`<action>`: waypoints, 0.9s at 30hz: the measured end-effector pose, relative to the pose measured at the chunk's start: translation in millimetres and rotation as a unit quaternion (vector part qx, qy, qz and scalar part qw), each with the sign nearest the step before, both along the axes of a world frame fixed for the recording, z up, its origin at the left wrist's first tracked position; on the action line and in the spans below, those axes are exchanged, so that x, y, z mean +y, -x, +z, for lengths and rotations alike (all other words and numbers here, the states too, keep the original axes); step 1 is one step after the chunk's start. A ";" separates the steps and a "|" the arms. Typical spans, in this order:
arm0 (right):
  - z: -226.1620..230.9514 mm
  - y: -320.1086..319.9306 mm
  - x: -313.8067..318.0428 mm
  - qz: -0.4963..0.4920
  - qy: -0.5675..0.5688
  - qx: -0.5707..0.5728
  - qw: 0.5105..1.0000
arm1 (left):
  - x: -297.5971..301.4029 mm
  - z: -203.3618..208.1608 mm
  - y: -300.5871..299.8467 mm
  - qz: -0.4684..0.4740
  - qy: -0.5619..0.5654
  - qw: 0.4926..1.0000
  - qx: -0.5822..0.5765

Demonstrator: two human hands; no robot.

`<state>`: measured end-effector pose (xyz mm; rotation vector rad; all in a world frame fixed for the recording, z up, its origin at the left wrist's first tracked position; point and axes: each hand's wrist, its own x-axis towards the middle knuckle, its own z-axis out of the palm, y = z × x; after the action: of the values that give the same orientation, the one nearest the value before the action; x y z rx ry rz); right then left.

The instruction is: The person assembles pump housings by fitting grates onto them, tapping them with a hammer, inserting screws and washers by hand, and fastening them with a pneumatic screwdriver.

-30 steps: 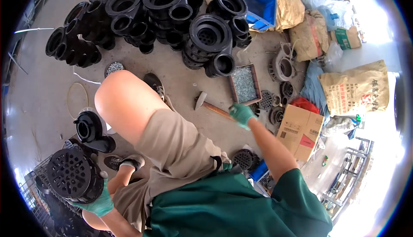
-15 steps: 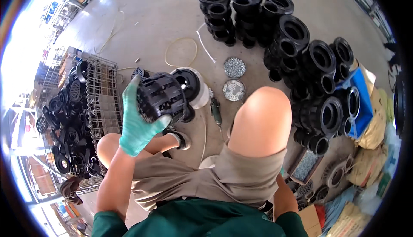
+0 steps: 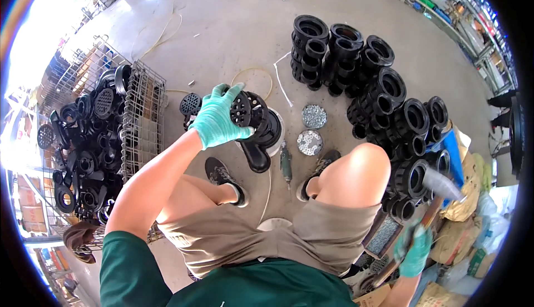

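My left hand (image 3: 219, 119), in a green glove, is closed on a black plastic housing (image 3: 258, 115) with a perforated end. The housing rests on or just over a white round container (image 3: 276, 150), partly hidden by the housing. A black rounded spout-like part (image 3: 257, 158) juts toward me below it. Out to the right, my right hand (image 3: 414, 249), also gloved, grips a hammer by its wooden handle (image 3: 431, 212). The hammer's pale grey head (image 3: 442, 184) is smeared by motion and points away from me.
A wire cage (image 3: 143, 120) full of black parts stands at left. Stacked black ring-ended housings (image 3: 392, 87) curve along the right. Dishes of small metal parts (image 3: 314, 116) and a green power driver (image 3: 286, 165) lie on the floor between. A metal box (image 3: 384, 237) sits beside my knee.
My right hand has come into view from behind my thigh, holding a hammer. The black housing has been turned and set lower over the white container, with my left hand shifted onto its top.
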<state>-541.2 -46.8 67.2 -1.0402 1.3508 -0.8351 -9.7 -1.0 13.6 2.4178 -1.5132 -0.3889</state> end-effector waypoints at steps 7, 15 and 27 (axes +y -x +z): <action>9.3 -223.1 -39.5 0.425 0.042 0.172 0.888 | 14.8 -28.4 -16.3 0.041 -0.009 0.998 0.042; -30.2 -312.3 -30.0 0.450 0.268 0.209 0.826 | 14.2 -28.9 -25.6 0.029 -0.017 0.997 0.065; -32.4 -307.8 -11.9 0.410 0.285 0.145 0.854 | 6.2 -28.5 -22.7 0.021 -0.073 0.996 0.049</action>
<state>-233.4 -58.7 34.9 -2.0808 0.7324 -0.4164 13.0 5.2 -14.9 2.4954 -1.4356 -0.6190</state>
